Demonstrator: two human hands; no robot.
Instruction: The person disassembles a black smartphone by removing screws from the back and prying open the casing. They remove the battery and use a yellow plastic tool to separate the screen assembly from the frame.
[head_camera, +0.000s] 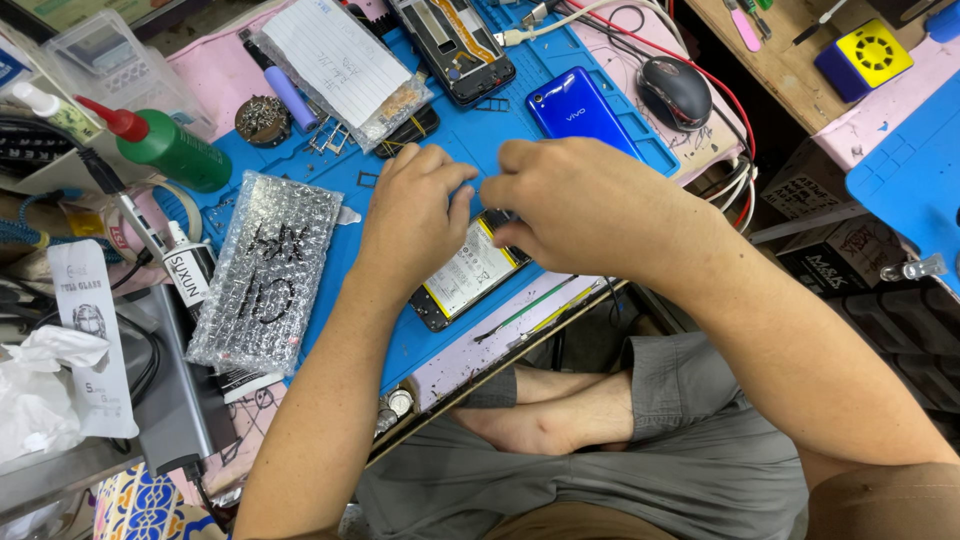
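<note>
Left hand (415, 210), centre frame: fingers curled down onto the opened phone (465, 275), seemingly pinning its upper edge; whether anything is pinched cannot be told. Right hand (580, 205), just right of it, fingertips bunched at the same top edge; any grip is hidden. The phone lies back-off, battery up, at lower centre of the blue work mat (440, 345), likely flat for steadiness. Blue back cover (578, 108) sits upper centre, apart. Bubble-wrap packet (268, 270) lies at left; green bottle (170, 148) upper left.
</note>
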